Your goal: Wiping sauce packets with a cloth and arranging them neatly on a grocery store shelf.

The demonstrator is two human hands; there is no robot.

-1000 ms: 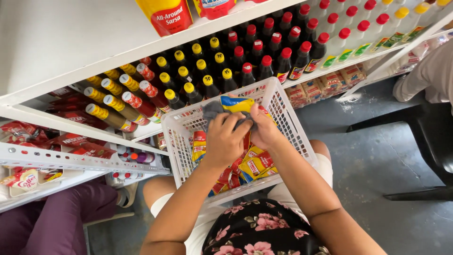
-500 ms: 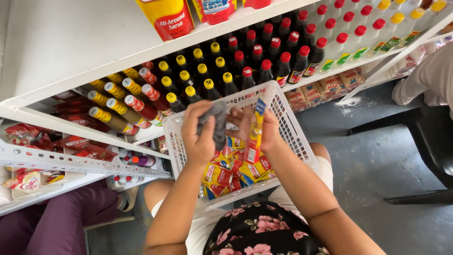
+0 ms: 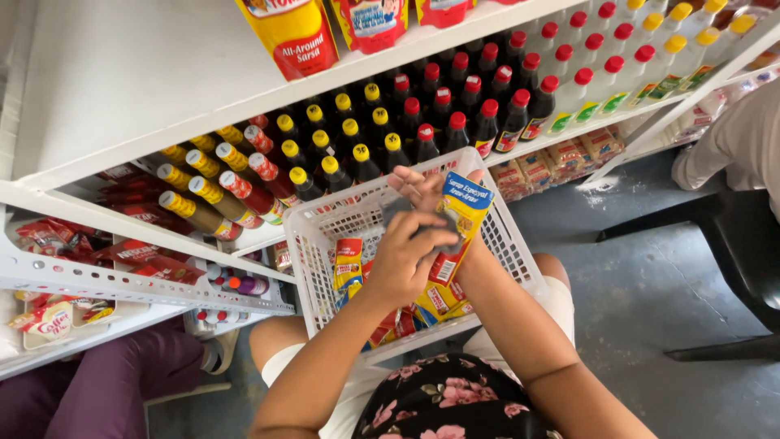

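- The left hand (image 3: pixel 404 258) sits over the white plastic basket (image 3: pixel 317 236), fingers curled around a dark grey cloth (image 3: pixel 431 230), which bunches between the fingertips and the other hand.
- The right hand (image 3: pixel 439 203) lies just behind and partly under the left, so most of it is hidden; its fingertips show above the cloth, and it seems to pinch a strip of yellow sachets (image 3: pixel 459 223) against the cloth.
- That strip hangs tilted, its top end at the right fingers and its lower end dropping into the basket.
- More yellow and red sachets (image 3: pixel 349 264) lie loose in the basket, which rests on the person's lap.
- Beyond the basket's far rim, dark sauce bottles (image 3: pixel 382 134) with yellow and red caps stand in rows on a white shelf (image 3: pixel 122 89).
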